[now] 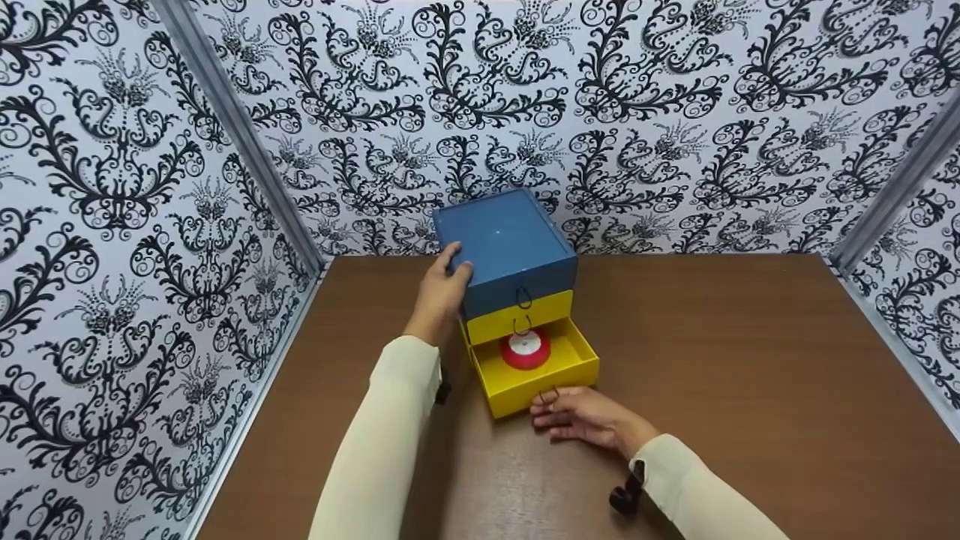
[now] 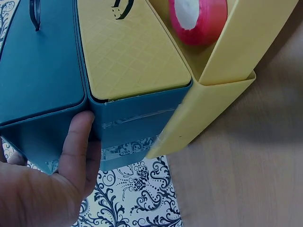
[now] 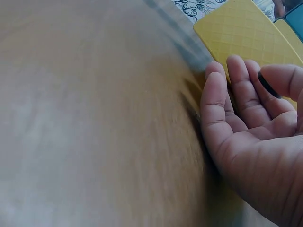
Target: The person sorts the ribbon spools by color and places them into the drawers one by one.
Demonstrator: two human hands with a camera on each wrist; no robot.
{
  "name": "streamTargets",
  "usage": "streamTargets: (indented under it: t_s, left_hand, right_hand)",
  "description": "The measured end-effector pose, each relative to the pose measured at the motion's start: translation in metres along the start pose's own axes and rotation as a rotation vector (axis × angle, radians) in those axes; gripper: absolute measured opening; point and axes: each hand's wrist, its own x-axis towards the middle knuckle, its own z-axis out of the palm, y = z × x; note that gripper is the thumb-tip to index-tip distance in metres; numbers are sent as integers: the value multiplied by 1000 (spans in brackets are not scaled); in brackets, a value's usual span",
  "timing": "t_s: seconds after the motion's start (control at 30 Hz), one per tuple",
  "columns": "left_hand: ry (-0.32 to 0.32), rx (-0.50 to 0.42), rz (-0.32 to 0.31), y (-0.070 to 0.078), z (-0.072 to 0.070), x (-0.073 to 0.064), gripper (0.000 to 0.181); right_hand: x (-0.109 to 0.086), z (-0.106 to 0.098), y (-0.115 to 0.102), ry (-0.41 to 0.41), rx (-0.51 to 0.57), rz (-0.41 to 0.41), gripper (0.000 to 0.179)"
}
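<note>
A small drawer unit with a blue top [image 1: 499, 236] and yellow drawers stands on the table. Its bottom yellow drawer [image 1: 544, 390] is pulled out. Inside that drawer lies a round red roll with a white centre [image 1: 525, 345], which looks like a spool of ribbon. My left hand [image 1: 442, 289] rests against the unit's upper left side, its fairly straight fingers pressing the blue wall [image 2: 38, 137]. At the drawer's front, my right hand [image 1: 581, 416] pinches the dark loop pull [image 3: 269, 86] between thumb and finger, the other fingers loosely bent below it.
Above the pulled-out drawer is a yellow drawer front [image 1: 491, 324] with its own loop, and a blue one over that. The brown wooden table [image 1: 735, 360] extends around the unit. Black-and-white patterned walls [image 1: 637, 112] enclose the back and sides.
</note>
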Motion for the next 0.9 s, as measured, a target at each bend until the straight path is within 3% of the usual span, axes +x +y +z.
streamTargets:
  t_s: [0.3,0.67,0.9]
  left_hand:
    - [-6,0,-11,0,-1,0,48]
    - [12,35,28,2,0,5,48]
    - [26,112,33,-2,-1,3,49]
  right_hand:
    - [22,2,-12,42,42,17,35]
    - [47,9,-32,134,87,35,33]
    - [63,13,-36,206,119,43,33]
